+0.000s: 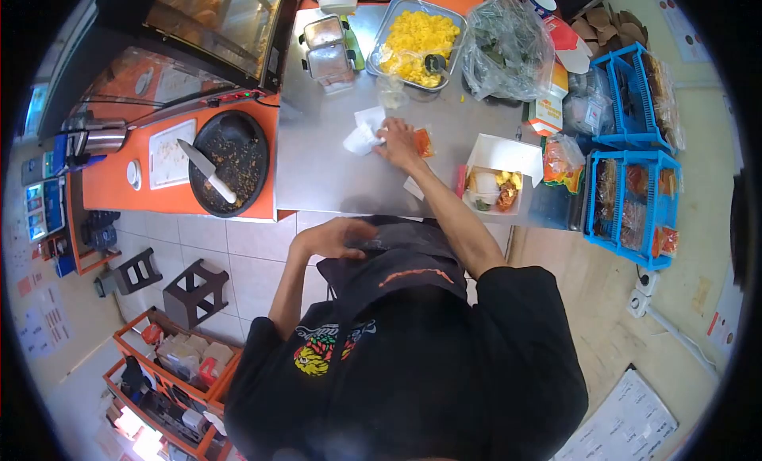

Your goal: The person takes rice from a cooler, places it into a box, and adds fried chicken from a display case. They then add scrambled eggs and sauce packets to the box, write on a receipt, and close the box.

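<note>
My right hand (401, 146) reaches over the steel counter with its fingers closed on the edge of a crumpled white paper napkin (363, 137). Just right of these fingers lies a small orange sachet (425, 142). My left hand (335, 239) is held in front of my waist by the dark apron, fingers loosely apart and slightly smeared, with nothing visible in it. An open white food box (508, 155) stands to the right, with yellow and reddish-brown food and a lidded cup inside.
At the back are a tray of yellow food (421, 15), metal containers (327, 56) and a plastic bag of greens (508, 52). Blue baskets (633, 163) line the right. A knife (208, 173) rests across a black pan (246, 155) on the left, beside a cutting board (163, 161).
</note>
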{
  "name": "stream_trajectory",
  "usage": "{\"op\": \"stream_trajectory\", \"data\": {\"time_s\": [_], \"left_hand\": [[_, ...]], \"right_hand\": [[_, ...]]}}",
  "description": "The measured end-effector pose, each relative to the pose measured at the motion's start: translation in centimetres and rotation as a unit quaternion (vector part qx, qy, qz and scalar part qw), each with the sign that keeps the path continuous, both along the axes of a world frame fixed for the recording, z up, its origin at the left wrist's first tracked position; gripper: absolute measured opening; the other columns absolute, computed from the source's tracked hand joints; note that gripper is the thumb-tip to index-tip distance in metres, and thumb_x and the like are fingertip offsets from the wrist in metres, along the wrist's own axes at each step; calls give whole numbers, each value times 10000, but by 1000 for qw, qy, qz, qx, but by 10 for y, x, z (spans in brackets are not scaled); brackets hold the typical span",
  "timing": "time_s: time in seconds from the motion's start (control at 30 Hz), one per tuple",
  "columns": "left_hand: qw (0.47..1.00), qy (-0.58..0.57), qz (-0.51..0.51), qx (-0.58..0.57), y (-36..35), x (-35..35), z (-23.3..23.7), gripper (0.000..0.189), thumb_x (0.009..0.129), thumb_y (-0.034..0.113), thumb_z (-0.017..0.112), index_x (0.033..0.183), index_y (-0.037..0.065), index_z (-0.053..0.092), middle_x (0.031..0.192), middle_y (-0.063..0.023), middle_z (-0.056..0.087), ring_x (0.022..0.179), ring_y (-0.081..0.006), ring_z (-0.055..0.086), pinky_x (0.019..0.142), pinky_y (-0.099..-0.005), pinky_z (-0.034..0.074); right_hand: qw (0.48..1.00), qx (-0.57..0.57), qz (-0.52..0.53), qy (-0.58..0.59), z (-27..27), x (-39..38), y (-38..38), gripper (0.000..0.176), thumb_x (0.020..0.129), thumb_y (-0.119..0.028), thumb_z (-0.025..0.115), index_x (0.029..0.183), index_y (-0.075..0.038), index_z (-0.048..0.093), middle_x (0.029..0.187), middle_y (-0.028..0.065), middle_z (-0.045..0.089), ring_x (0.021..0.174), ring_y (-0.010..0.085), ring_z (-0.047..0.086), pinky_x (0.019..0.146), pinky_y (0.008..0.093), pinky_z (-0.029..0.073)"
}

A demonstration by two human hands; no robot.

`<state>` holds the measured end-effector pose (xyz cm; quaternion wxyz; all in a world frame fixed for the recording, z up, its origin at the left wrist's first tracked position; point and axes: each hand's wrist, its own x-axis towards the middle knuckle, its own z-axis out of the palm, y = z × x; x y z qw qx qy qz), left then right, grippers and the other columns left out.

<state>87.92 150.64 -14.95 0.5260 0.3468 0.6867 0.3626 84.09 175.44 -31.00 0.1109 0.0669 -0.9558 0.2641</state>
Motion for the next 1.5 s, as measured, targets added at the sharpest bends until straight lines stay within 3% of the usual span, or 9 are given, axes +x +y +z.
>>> {"op": "stream_trajectory", "data": {"time_s": [0.2,0.33,0.6,0.7,0.93,1.0,1.17,1.3,1.5], "left_hand": [[926,363,82,68,10,-54,3,1078,519,271,914,1443,99,386,1391,-172,504,1354,-326,406,1158,-493,226],[987,-39,149,42,5,-73,-44,813,633,237,881,1340,71,517,1041,-88,691,1026,-190,627,917,-364,467],[973,172,88,125,-27,-75,-118,358,740,215,845,987,-5,709,851,-40,687,754,-100,591,626,-285,475],[963,-96,247,-48,-8,-49,-122,346,823,278,780,975,-23,705,869,-38,695,777,-107,608,695,-291,486],[885,93,454,-41,-25,-22,-195,366,957,264,596,1112,-67,625,967,-152,697,924,-203,651,814,-326,498],[868,183,452,-95,-31,-19,-215,380,958,140,552,1290,-27,480,1059,-200,660,1015,-268,639,872,-366,489],[821,53,551,137,4,-12,-190,690,890,-74,514,1488,83,209,1330,-212,489,1232,-276,509,1009,-379,437],[849,327,415,12,-11,-14,-233,622,837,-61,559,1412,160,477,1328,-198,481,1186,-326,509,1019,-392,394],[771,555,277,-144,-3,-7,-190,560,882,398,590,1417,267,486,1571,-140,222,1429,-407,172,1103,-633,147]], "right_hand": [[782,-338,316,-417,73,13,-35,413,773,-152,770,1127,1,622,917,107,706,852,152,628,743,313,485],[793,-395,274,-375,82,15,0,435,721,-137,813,1095,-4,636,913,100,714,802,156,634,711,314,495],[939,-214,106,-249,46,3,40,455,682,-126,813,1097,-107,626,880,109,678,830,239,650,738,354,508],[959,-175,44,-218,21,-4,10,402,716,-156,783,1081,-110,622,924,120,674,933,249,650,789,370,508],[917,-56,-376,116,85,19,164,176,842,-231,614,862,-70,682,808,125,686,764,324,665,678,426,516],[852,46,-508,-116,78,44,261,349,838,-387,620,894,-53,699,880,167,707,841,338,689,701,463,525],[823,124,-258,-490,21,65,347,685,709,-548,697,1130,-11,645,1180,225,640,1066,361,639,897,459,512],[817,146,-233,-507,-56,65,391,744,623,-483,769,1158,19,642,1155,219,657,1055,316,656,881,426,534],[882,-36,-247,-400,-40,67,427,378,831,-260,644,1014,67,592,836,172,689,616,244,678,559,384,545]]}}
